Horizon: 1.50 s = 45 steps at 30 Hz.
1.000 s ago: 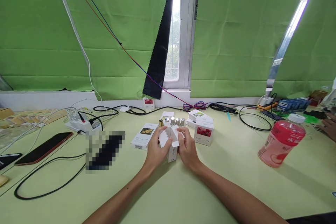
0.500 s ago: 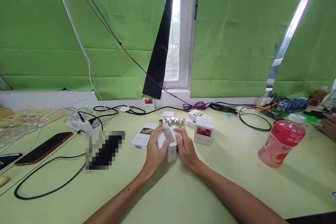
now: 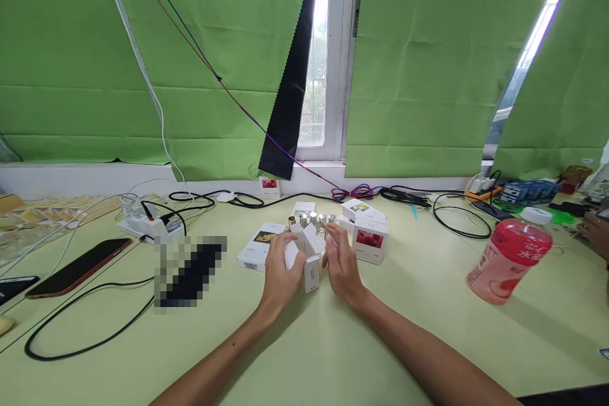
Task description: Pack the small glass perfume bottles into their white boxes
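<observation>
My left hand (image 3: 281,269) grips a small white cardboard box (image 3: 311,274) from its left side, fingers over the top and thumb on the near side. The box's top flaps stand open. Just right of it, my right hand (image 3: 343,266) is apart from the box, fingers loosely spread and holding nothing visible. Several small vials with silver caps (image 3: 322,221) and one with a gold cap (image 3: 292,221) stand right behind the box, their lower parts hidden. A flat white box with yellow flowers (image 3: 257,247) lies to the left. To the right stands a white box with red flowers (image 3: 369,241).
A pink drink bottle (image 3: 509,257) stands at the right. Black cables (image 3: 404,195) run along the wall. On the left are a phone (image 3: 78,268), a power strip (image 3: 150,225) and a looped cable (image 3: 90,355). Another person's hand (image 3: 597,228) shows at the far right edge.
My right hand has let go of the white box and moved slightly right, its fingers lifting and spreading. The left hand keeps its hold, with the box nearly unmoved.
</observation>
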Each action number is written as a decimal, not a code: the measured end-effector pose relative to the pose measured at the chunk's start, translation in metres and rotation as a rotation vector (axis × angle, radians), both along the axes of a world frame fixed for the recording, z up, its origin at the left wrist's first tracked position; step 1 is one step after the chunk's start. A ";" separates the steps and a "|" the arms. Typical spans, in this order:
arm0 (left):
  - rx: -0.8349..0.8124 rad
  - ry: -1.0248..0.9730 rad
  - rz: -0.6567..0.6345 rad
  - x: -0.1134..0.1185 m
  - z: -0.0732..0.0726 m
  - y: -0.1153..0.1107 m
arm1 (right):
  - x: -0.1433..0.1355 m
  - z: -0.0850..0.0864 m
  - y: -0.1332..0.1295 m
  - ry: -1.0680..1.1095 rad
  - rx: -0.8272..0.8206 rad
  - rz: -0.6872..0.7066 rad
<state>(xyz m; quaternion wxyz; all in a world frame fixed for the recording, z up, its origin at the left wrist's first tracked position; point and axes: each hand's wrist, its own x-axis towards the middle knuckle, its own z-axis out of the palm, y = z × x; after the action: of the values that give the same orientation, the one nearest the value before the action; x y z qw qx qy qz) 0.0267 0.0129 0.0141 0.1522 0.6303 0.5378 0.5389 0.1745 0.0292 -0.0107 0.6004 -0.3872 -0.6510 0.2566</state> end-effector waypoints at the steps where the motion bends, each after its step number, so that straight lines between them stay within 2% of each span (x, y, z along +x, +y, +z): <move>1: 0.004 0.000 0.004 0.000 0.000 0.000 | 0.000 0.000 0.001 -0.009 0.002 -0.026; 7: 0.004 -0.010 0.017 -0.001 0.000 0.000 | 0.004 -0.005 0.013 -0.195 0.065 -0.193; 16: 0.028 -0.036 0.002 0.000 0.000 0.001 | 0.013 -0.003 0.026 -0.481 0.081 -0.198; 32: 0.005 -0.011 0.009 0.000 0.001 0.001 | 0.016 0.004 0.026 -0.590 0.109 -0.274; 45: -0.022 -0.005 0.006 0.000 -0.001 0.001 | 0.014 0.009 0.019 -0.911 0.040 -0.507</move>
<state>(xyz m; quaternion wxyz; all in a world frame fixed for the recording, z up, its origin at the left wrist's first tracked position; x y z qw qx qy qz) 0.0266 0.0143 0.0130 0.1590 0.6256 0.5452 0.5348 0.1889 0.0481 -0.0013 0.3069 -0.5936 -0.7367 -0.1037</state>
